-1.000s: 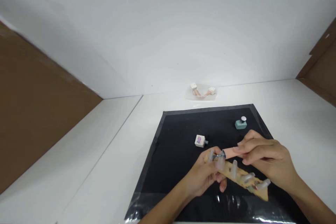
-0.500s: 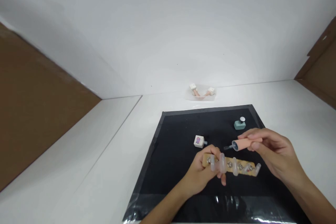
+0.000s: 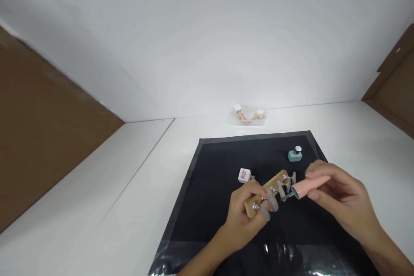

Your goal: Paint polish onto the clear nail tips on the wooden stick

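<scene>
Two hands met over the black mat (image 3: pixel 210 189): our left hand (image 3: pixel 241 220) gripped the wooden nail-tip holder (image 3: pixel 265 189) by its near end, tilting the clear tips up, while our right hand (image 3: pixel 336 200) pinched the pink brush handle (image 3: pixel 307 186), bristles touching a tip; the teal bottle (image 3: pixel 295 155) stood well apart

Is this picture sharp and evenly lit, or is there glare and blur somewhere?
Head view: soft, even light on the white walls; bright glare streaks on the glossy near edge of the black mat; the left hand, the wooden strip it holds and the right hand with the pink brush cap look slightly soft; lines bow toward the corners.
</scene>
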`<action>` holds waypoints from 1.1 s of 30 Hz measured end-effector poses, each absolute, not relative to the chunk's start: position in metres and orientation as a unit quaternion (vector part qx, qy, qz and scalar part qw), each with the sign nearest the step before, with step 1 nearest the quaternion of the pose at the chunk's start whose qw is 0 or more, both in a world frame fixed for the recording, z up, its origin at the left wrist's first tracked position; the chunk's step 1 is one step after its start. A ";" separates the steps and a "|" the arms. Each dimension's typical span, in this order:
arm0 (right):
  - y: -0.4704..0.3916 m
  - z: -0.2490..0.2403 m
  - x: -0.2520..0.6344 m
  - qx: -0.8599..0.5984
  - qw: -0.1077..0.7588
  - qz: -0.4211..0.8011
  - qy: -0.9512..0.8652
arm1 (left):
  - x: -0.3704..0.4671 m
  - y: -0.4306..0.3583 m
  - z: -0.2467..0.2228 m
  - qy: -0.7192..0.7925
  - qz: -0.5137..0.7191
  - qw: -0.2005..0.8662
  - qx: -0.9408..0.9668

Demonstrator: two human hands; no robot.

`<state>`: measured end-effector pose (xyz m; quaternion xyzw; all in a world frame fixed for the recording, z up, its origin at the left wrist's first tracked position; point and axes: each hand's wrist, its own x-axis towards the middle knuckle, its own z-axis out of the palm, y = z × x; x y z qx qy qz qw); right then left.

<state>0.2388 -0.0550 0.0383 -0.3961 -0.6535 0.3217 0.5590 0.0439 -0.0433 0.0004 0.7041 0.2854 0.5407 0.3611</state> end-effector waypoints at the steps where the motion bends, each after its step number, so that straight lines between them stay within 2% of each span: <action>1: -0.057 0.039 0.238 -0.394 0.563 0.295 -0.664 | 0.043 -0.043 0.002 0.287 0.549 0.332 0.712; 5: -0.063 0.041 0.233 -0.367 0.562 0.212 -0.711 | 0.039 -0.041 0.006 0.293 0.566 0.273 0.720; 12: -0.059 0.047 0.227 -0.323 0.535 0.128 -0.770 | 0.043 -0.038 0.009 0.302 0.566 0.296 0.708; 23: -0.055 0.050 0.230 -0.280 0.505 0.130 -0.806 | 0.043 -0.039 0.000 0.324 0.563 0.326 0.686; 27: -0.055 0.051 0.229 -0.273 0.528 0.129 -0.794 | 0.042 -0.038 0.001 0.309 0.565 0.337 0.687; 33: -0.056 0.049 0.229 -0.288 0.504 0.084 -0.810 | 0.043 -0.037 0.007 0.304 0.548 0.308 0.716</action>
